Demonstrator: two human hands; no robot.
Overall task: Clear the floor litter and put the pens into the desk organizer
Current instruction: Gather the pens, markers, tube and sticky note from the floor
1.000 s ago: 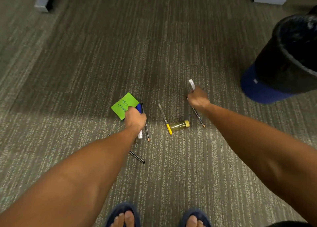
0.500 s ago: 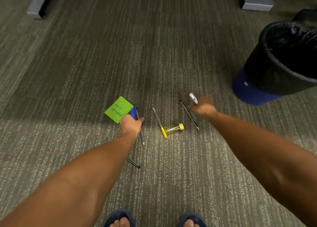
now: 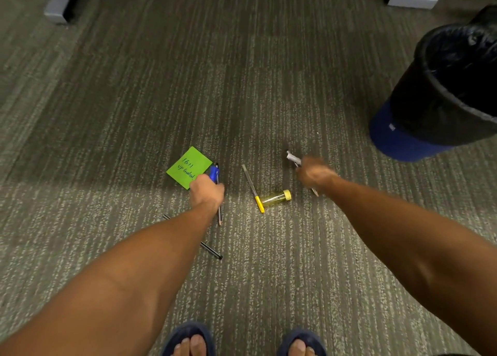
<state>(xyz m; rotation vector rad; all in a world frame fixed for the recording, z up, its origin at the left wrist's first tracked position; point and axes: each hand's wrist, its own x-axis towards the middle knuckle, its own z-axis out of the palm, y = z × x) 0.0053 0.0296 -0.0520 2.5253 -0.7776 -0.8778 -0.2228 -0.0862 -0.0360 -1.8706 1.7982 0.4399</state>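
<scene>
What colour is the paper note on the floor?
Bright green, with dark handwriting on it. The paper note shows clearly in the head view, beside the left hand.

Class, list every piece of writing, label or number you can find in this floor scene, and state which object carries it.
"1611" — top handwritten line on the green sticky note lying on the carpet.
"up loaded" — second handwritten line on the same note; the reading is uncertain.
Small white label on the blue base under the black bin: too small to read.
Nothing legible on the pens, the yellow-capped vial or either hand.
</scene>
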